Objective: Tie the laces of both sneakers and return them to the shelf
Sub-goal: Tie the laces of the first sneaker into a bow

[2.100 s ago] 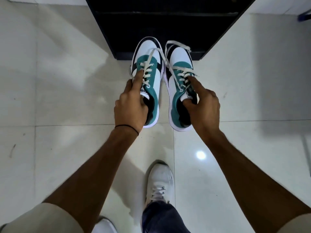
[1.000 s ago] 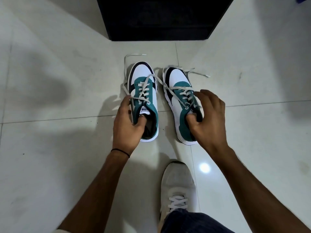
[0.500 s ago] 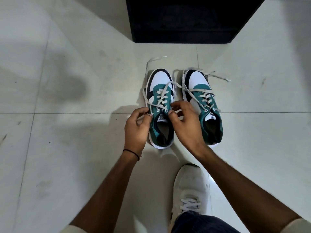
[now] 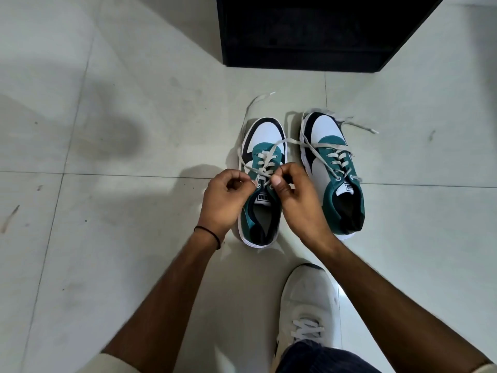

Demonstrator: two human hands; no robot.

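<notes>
Two white, teal and black sneakers stand side by side on the tiled floor, toes pointing away from me. My left hand (image 4: 222, 200) and my right hand (image 4: 297, 196) are over the tongue of the left sneaker (image 4: 262, 184), each pinching one of its white laces (image 4: 265, 160), which cross between my fingertips. One lace end trails on the floor past the toe; the other runs across to the right. The right sneaker (image 4: 333, 170) stands untouched, its laces (image 4: 357, 126) loose over the toe and floor.
The black shelf unit (image 4: 309, 33) stands on the floor just beyond the sneakers. My own foot in a white shoe (image 4: 306, 305) is planted close behind the pair. Pale floor tiles (image 4: 121, 130) stretch to the left and right.
The sneakers came down from the air onto the floor. My right hand left the right sneaker and joined my left at the left sneaker, and both now pinch its laces.
</notes>
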